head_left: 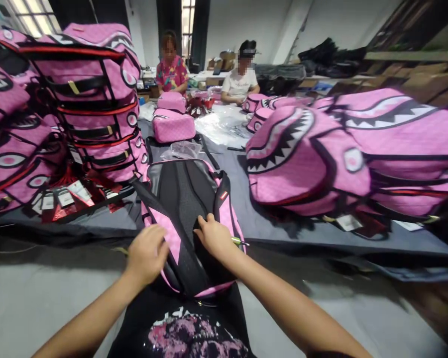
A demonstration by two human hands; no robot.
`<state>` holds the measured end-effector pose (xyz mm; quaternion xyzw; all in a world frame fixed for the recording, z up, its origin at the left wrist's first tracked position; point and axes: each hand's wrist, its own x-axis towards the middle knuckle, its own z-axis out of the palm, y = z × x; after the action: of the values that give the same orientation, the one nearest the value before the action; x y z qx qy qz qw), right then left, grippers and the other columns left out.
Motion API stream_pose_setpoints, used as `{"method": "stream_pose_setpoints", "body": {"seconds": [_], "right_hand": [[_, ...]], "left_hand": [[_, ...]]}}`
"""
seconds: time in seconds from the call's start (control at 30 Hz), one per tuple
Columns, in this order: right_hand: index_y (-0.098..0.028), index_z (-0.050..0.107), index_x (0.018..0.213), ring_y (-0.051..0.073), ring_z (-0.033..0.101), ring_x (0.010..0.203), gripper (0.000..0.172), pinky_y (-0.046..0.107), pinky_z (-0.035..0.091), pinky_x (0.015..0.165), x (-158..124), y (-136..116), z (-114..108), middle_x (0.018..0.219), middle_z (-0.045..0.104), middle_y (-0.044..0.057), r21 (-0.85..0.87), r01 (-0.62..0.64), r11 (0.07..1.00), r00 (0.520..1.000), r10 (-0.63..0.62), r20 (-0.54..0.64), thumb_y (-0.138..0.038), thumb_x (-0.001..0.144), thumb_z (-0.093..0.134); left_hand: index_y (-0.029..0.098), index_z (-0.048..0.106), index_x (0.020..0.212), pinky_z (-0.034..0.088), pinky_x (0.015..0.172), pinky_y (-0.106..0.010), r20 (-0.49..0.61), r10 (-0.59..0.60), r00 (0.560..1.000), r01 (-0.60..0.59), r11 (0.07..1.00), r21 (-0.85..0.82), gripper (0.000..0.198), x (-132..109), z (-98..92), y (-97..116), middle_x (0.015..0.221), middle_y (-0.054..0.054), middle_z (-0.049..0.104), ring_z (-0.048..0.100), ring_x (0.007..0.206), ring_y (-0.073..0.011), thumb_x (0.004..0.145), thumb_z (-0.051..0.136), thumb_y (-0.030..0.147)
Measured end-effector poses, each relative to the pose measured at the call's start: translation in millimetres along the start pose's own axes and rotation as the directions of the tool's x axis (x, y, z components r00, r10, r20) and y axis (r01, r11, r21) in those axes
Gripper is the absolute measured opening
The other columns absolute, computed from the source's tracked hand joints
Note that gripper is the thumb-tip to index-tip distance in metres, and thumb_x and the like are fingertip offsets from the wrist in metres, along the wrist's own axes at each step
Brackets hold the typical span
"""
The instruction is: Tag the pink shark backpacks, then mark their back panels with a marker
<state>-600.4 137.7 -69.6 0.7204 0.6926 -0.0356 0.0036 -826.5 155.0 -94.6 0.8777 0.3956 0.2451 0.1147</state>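
A pink and black backpack (182, 199) lies in front of me with its padded back panel and shoulder straps facing up. My left hand (147, 253) is at its left side, with curled fingers on the pink part of a shoulder strap (168, 233); motion blurs them slightly. Over the black strap and padding on the right, my right hand (213, 237) has its fingers bent downward. A slim green tool with a dark pointed tip (241, 242) sticks out from under that hand and seems to be held in the palm; its kind is unclear.
Stacked pink backpacks (93, 99) with red tags (70, 196) stand at the left. More backpacks (302, 154) lie at the right. Small pink bags (173, 125) and clear plastic (224, 124) lie farther back on the grey table (261, 223). Two people (241, 79) work across it.
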Motion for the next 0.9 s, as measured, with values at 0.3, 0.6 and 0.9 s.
{"method": "stream_pose_setpoints", "body": {"seconds": [0.3,0.6,0.9], "right_hand": [[-0.020,0.040,0.143,0.024,0.063,0.092,0.052,0.033,0.052,0.068,21.0,55.8,-42.1,0.136,0.046,0.019,-0.046,-0.224,0.973,0.957,0.211,-0.201,-0.041,0.096,0.050],[-0.013,0.065,0.089,0.024,0.063,0.063,0.014,0.031,0.043,0.052,-13.7,99.9,27.1,0.079,0.066,0.016,-0.051,-0.296,0.954,0.955,0.294,-0.045,-0.025,0.090,0.057],[-0.021,0.056,0.120,0.015,0.064,0.068,0.047,0.020,0.037,0.042,-20.1,102.7,-12.3,0.098,0.068,0.006,0.999,0.023,-0.040,0.899,0.438,-0.003,-0.038,0.078,0.068]], "left_hand": [[0.026,0.038,0.148,0.027,0.115,-0.054,0.209,0.235,0.949,-0.301,0.872,0.386,0.069,3.7,98.4,-27.4,0.159,-0.011,0.026,0.024,0.146,-0.0342,0.089,0.050,0.060],[0.017,0.055,0.133,0.041,0.105,-0.050,0.357,0.112,0.928,-0.261,0.876,0.406,0.052,27.6,58.3,1.5,0.146,-0.014,0.047,0.047,0.131,-0.0333,0.091,0.054,0.047],[0.020,0.061,0.116,0.048,0.090,-0.034,0.424,0.406,0.810,-0.321,0.911,-0.259,0.033,172.6,48.8,76.8,0.111,-0.006,0.066,0.061,0.102,-0.0196,0.092,0.056,0.042]]}}
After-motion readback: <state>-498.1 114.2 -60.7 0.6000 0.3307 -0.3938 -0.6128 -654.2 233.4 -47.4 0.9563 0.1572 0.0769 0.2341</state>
